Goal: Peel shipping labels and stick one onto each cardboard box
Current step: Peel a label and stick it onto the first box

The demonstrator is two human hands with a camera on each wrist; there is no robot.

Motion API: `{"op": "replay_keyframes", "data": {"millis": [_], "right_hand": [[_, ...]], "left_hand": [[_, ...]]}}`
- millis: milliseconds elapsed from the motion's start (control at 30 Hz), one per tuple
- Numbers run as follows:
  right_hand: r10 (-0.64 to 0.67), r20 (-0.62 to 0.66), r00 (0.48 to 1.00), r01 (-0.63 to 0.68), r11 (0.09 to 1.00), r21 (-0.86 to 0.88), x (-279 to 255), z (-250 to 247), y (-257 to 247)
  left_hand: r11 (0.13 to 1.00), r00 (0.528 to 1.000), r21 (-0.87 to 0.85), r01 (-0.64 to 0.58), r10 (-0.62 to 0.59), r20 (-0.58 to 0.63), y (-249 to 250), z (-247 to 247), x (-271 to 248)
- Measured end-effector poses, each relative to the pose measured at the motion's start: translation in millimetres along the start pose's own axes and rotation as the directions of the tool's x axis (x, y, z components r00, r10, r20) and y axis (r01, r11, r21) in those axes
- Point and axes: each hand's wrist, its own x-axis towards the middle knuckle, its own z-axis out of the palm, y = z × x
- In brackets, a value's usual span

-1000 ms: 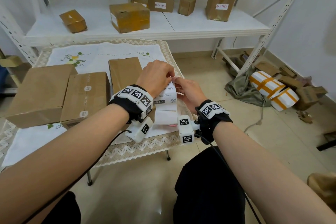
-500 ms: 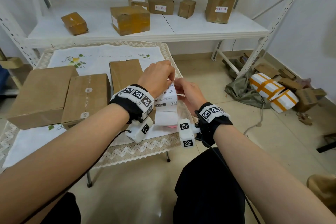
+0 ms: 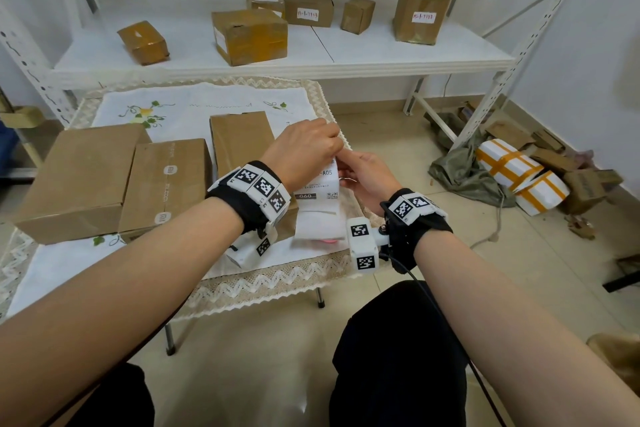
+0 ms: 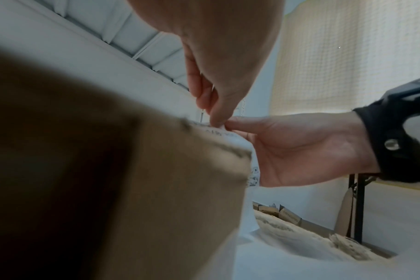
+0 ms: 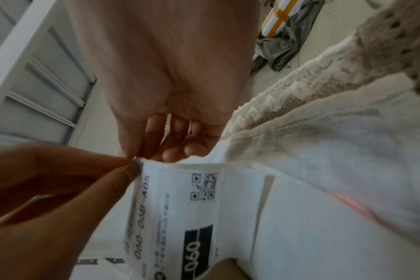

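Left hand: raised over the table's right edge, fingertips pinched together on the top corner of the label strip, knuckles up.
Right hand: palm turned toward the left hand, thumb and forefinger nipping the same top corner from the other side; remaining fingers loosely bent behind the paper.
Label strip: held upright between both hands, top edge at the fingertips, lower part hanging down to the tablecloth; print reading "060" and a QR square visible on the top label.
Position relative to hands: below and between the two pinches, just right of the left wrist, just left of the right palm.
Nearest box: directly left of the strip, partly behind the left hand; touching or not, cannot tell.
Other boxes on table: large plain box at far left, printed box beside it, side by side.
Tablecloth: white with lace border, under all three boxes.
Shelf: behind the table, with several smaller boxes, two bearing small white labels.
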Motion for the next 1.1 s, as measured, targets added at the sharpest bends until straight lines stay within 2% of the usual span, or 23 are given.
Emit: {"op": "replay_keyframes", "data": {"millis": [333, 567, 700, 867, 1100], "right_hand": [[0.027, 0.087, 0.996, -0.029, 0.999, 0.019, 1.1, -5.2, -6.1], [-0.009, 0.101, 0.995, -0.001, 0.996, 0.092, -1.6, -0.6, -4.6], [-0.015, 0.149, 0.989, 0.002, 0.996, 0.087, -1.1, -5.8, -3.7], [-0.006, 0.125, 0.992, -0.009, 0.993, 0.114, 1.1, -4.6, -2.6], [0.010, 0.091, 0.996, -0.025, 0.986, 0.162, 1.2, -3.7, -4.0]], "left_hand": [[0.999, 0.994, -0.040, -0.004, -0.001, -0.113, -2.6, 8.3, -6.7], [0.966, 0.975, -0.213, 0.145, -0.176, -0.137, -5.0, 9.8, -6.9], [0.970, 0.972, -0.218, 0.106, -0.147, -0.182, -7.1, 7.8, -10.1], [0.976, 0.968, -0.207, 0.067, -0.114, -0.225, -6.5, 7.5, -11.3], [0.974, 0.980, -0.220, 0.058, -0.098, -0.176, -7.2, 3.0, -13.3]]}}
